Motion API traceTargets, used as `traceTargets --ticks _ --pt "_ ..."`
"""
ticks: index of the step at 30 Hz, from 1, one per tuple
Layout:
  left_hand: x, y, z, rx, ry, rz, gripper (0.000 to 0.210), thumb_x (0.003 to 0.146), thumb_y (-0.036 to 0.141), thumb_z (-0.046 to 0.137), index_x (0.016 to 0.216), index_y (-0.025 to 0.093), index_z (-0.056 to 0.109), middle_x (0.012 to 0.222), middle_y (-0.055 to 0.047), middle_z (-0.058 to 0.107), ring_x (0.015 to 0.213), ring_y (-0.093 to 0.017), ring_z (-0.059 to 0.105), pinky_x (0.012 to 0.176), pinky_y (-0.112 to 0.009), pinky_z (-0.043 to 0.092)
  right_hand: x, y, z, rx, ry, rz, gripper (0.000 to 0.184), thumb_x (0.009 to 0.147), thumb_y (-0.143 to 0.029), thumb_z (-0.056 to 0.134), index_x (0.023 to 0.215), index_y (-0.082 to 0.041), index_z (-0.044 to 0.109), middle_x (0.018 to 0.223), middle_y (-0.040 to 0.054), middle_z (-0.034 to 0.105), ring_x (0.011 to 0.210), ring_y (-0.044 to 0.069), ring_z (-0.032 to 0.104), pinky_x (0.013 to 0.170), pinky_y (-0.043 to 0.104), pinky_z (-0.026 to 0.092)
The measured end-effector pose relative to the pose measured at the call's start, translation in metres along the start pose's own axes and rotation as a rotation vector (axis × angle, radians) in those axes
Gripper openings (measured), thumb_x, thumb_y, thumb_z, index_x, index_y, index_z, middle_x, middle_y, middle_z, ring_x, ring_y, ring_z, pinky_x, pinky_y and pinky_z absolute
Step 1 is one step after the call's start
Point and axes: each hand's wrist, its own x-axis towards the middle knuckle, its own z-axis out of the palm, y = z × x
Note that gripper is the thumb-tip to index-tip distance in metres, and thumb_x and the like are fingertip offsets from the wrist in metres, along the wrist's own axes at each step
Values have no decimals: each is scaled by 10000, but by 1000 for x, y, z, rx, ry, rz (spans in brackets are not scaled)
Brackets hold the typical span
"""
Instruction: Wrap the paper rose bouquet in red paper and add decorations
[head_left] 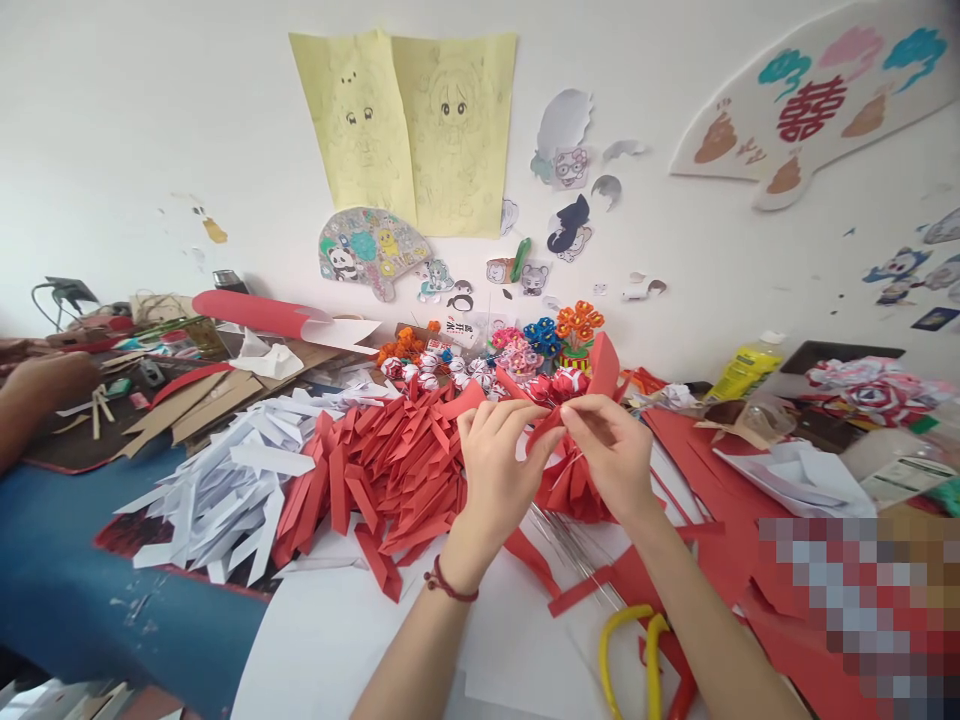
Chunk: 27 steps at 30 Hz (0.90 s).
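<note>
My left hand and my right hand meet in the middle of the head view, fingertips pinched together on a red paper strip. One end of the strip stands up beyond the right fingers. Left of my hands lies a heap of folded red paper strips, beside a heap of white paper strips. Below my fingers is a bunch of red paper pieces, partly hidden. Thin metal wires lie beneath it on white paper.
Yellow-handled pliers lie near my right forearm. Red paper sheets spread to the right, with a yellow bottle behind. Paper and beaded flowers stand by the wall. Another person's hand is at far left, near cardboard pieces.
</note>
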Motion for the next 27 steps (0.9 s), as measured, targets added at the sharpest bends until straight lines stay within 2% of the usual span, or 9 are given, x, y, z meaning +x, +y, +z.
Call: traceTargets --ticks 7,12,19,27 --pt "1 0 -1 3 -25 -13 111 889 230 744 998 231 727 1021 -2 777 912 -202 635 845 -384 344 0 1 -1 12 -41 -13 67 899 -299 717 859 -245 721 832 -10 705 811 148 671 768 242 545" --pt "2 -1 -1 -18 26 -18 19 893 222 738 900 233 751 921 10 787 849 -188 625 829 -388 347 0 0 0 3 -76 -11 50 907 -281 705 874 -252 728 851 -11 707 833 149 670 776 243 541" --pt "2 -2 -2 -31 37 -26 66 852 192 780 860 256 765 869 36 792 809 -189 613 826 -399 344 1 3 -2 -7 -111 23 76 902 -314 709 871 -250 736 848 -9 717 816 156 675 762 256 549" --pt "4 -6 -4 -144 -52 -110 76 892 202 732 848 254 767 881 16 793 830 -193 636 833 -389 398 3 5 -6 20 -137 67 95 871 -337 745 866 -242 740 828 -7 713 779 155 676 766 266 558"
